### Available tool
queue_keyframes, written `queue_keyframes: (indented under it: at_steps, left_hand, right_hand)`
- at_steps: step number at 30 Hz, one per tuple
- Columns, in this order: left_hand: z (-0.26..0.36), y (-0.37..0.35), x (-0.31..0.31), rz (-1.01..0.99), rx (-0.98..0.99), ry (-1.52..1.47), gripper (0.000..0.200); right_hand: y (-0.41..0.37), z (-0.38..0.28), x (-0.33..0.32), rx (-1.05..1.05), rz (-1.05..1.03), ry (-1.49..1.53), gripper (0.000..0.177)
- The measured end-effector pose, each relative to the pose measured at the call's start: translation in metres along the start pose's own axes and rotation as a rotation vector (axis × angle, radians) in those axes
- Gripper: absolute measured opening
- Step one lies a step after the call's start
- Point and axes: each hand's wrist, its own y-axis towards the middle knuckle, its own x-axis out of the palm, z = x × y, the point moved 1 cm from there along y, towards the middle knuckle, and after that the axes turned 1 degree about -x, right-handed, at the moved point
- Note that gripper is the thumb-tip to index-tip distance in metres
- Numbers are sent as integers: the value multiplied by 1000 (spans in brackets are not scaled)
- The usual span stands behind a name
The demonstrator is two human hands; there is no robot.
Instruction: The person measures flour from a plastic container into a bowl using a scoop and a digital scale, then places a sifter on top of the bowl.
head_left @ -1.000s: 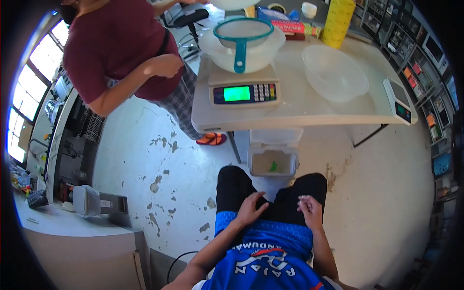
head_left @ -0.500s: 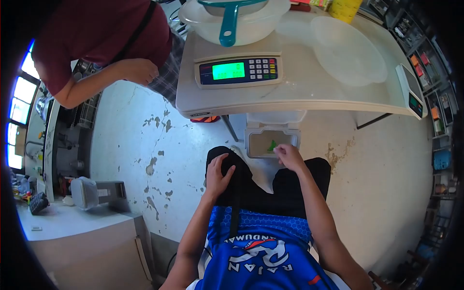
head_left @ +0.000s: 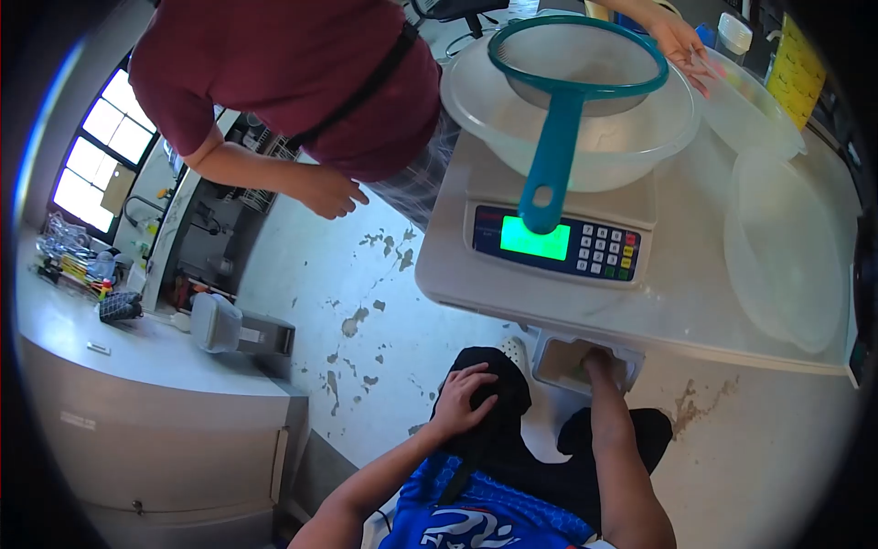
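My left hand [head_left: 465, 400] rests on my left knee, fingers spread and holding nothing. Below the table edge, my right hand [head_left: 599, 362] reaches down into an open plastic bin [head_left: 561, 373] on the floor between my feet. Pale brown stuff shows inside it. My right fingers are hidden in shadow, and only a faint bit of green shows beside them. Above, a digital scale [head_left: 558, 242] with a lit green display carries a large translucent bowl [head_left: 594, 169]. A teal-handled sieve [head_left: 551, 151] lies across that bowl.
A co-worker in a maroon shirt [head_left: 311, 82] stands at the left of the table [head_left: 512, 297]; their far hand [head_left: 681, 50] touches a clear tub [head_left: 745, 114]. A translucent lid [head_left: 786, 252] lies on the right. A counter [head_left: 155, 352] stands at far left.
My right hand has gone from the bin's edge down into it. My view has shifted, bringing the scale, bowl and sieve more fully into sight. The co-worker's far hand now shows.
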Motion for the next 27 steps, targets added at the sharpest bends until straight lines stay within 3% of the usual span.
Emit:
queue_keyframes:
  at_steps: [4,6,9,19,27]
  left_hand:
    - [3,5,2,-17,26,42,32]
    - [3,6,3,-30,25,49,32]
    - [3,7,4,-47,16,54,32]
    - [3,10,2,-64,21,41,31]
    - [2,11,7,-50,25,14,29]
  right_hand:
    - [-25,10,13,0,-2,38,38]
    - [34,-23,-11,5,1,52,38]
    - [32,-34,-7,9,-1,63,38]
    - [24,-5,11,12,-42,73,37]
    - [31,17,32,156,-156,36,36]
